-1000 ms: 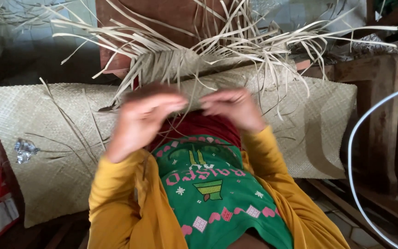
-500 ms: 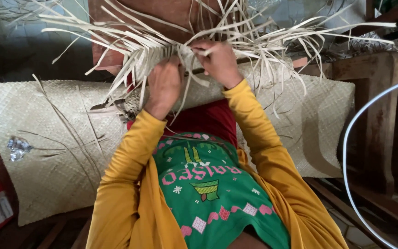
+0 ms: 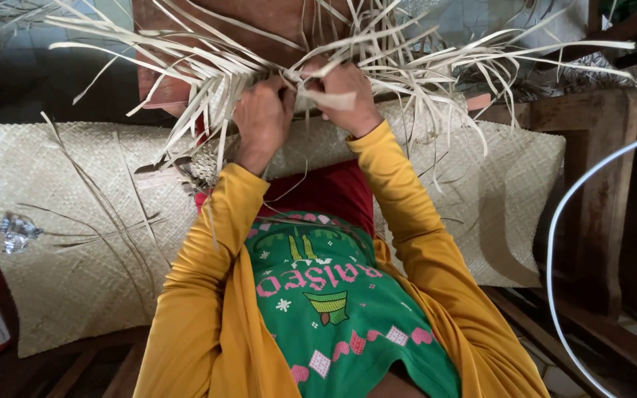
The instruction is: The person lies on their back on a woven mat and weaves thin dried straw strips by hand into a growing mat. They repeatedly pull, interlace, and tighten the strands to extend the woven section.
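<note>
Both hands have moved up from the lap: the left hand (image 3: pixel 263 118) and right hand (image 3: pixel 340 92) now grip the loose leaf strips (image 3: pixel 208 70) at the far edge of the woven mat (image 3: pixel 75 221), so weaving continues there.

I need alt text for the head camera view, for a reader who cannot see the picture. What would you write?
Seen from above, a person's left hand and right hand grip loose pale strips at the unfinished edge of a woven mat. The strips fan out in all directions past the hands. The mat covers a wooden frame, and a crumpled foil scrap lies on it at left.
</note>
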